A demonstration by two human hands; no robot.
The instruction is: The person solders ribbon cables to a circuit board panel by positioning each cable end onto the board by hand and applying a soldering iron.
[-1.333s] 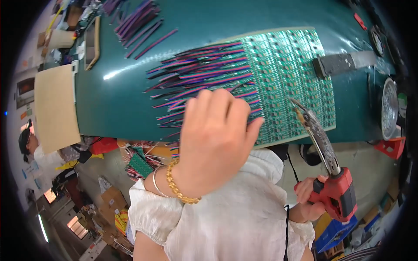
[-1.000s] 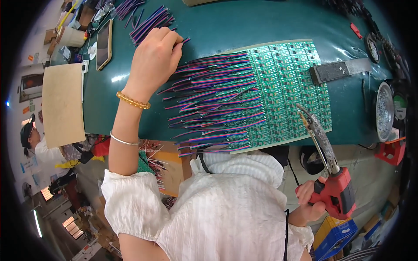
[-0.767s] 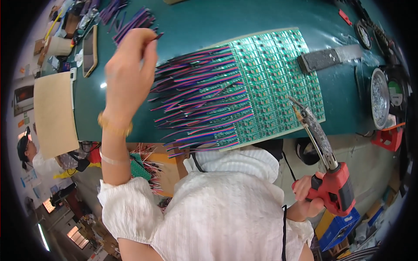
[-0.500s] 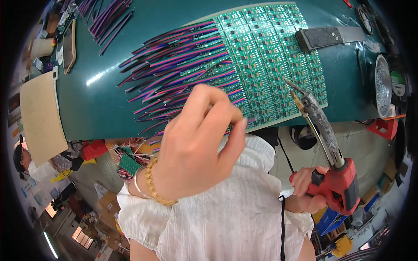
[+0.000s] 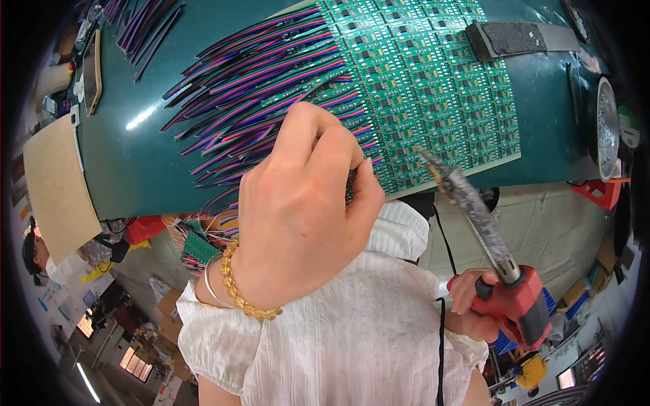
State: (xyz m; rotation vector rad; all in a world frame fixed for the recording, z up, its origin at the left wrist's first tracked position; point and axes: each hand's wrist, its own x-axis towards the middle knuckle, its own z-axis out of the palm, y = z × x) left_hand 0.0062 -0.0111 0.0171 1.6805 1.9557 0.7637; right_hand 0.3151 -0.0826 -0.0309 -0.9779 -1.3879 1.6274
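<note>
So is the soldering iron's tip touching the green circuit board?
Apart. The head view shows the soldering iron tip hanging past the near edge of the circuit board, floor visible beneath it.

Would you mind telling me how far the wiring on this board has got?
Done: rows of coloured wires already lie fanned along the left edge of the green board. In hand: the left hand is at the board's near left corner, fingers closed, contents hidden; the right hand holds a red soldering iron, its tip near that edge. Left: loose wires wait far left.
</note>
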